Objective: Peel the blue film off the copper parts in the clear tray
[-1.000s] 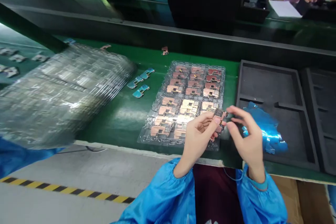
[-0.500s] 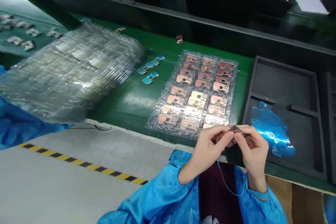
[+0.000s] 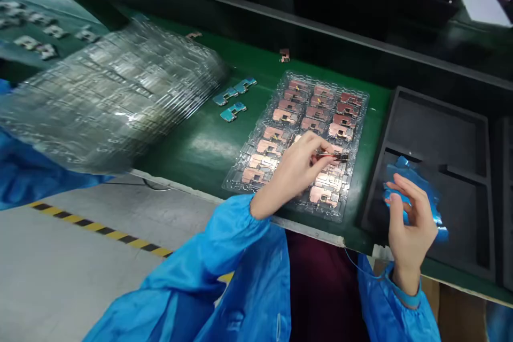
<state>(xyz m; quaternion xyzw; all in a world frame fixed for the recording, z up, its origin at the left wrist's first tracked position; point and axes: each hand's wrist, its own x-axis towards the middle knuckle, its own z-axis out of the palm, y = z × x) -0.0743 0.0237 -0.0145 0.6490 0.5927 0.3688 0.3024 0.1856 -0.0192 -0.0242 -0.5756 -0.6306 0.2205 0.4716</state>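
Observation:
My left hand (image 3: pixel 294 168) is closed on a small circuit board (image 3: pixel 335 156), pinched edge-on between thumb and fingers above the clear plastic tray (image 3: pixel 340 212). Rows of copper-coloured circuit boards (image 3: pixel 324 196) lie in the tray's pockets, some hidden under my hand. My right hand (image 3: pixel 412 232) hovers at the black tray (image 3: pixel 436 112) with thumb and fingers apart. Just behind its fingertips lies a crumpled heap of shiny blue film (image 3: pixel 427 189); whether they touch it is hard to tell.
Blue-faced boards (image 3: pixel 233 111) lie on the green bench (image 3: pixel 192 149) left of the tray. A thick stack of clear trays (image 3: pixel 120 96) stands farther left, beside another person's blue sleeve (image 3: pixel 32 171). One loose board (image 3: pixel 284 55) sits toward the back.
My hands have separated. The left carried the circuit board left and forward over the clear tray, while the right moved to the blue film and its fingers came apart.

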